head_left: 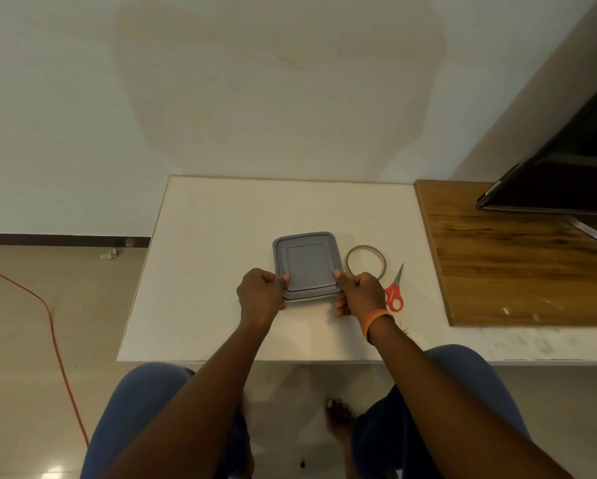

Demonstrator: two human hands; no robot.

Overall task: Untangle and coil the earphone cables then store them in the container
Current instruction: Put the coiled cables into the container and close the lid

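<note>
- I see the container [307,266], grey lid on, flat on the white table [221,219], roughly at the table's middle and a little toward 3 o'clock.
- It sits between my two hands, each gripping a near corner: the left hand [260,293] at the container's 8 o'clock corner, the right hand [359,293] at its 4 o'clock corner.
- Left hand: fingers curled, thumb pressed onto the lid's edge, the rest wrapped under the rim, so it is pinching the corner.
- Right hand: the same clamp, thumb on top of the lid, fingers tucked below the near edge; an orange wristband [376,321] circles that wrist.
- The container is nearly square with rounded corners, so I can't call a clear long axis; its sides run about 12 to 6 o'clock, turned slightly toward 11.
- No earphone cable shows; the lid hides whatever is inside.
- A tape ring [366,262] lies flat just beside the container at its 3 o'clock.
- Scissors [394,288] lie beyond the tape at 4 o'clock, orange handles toward me, blades pointing to 12.
- A wooden board [514,264] covers the table's far 3 o'clock side.
</note>
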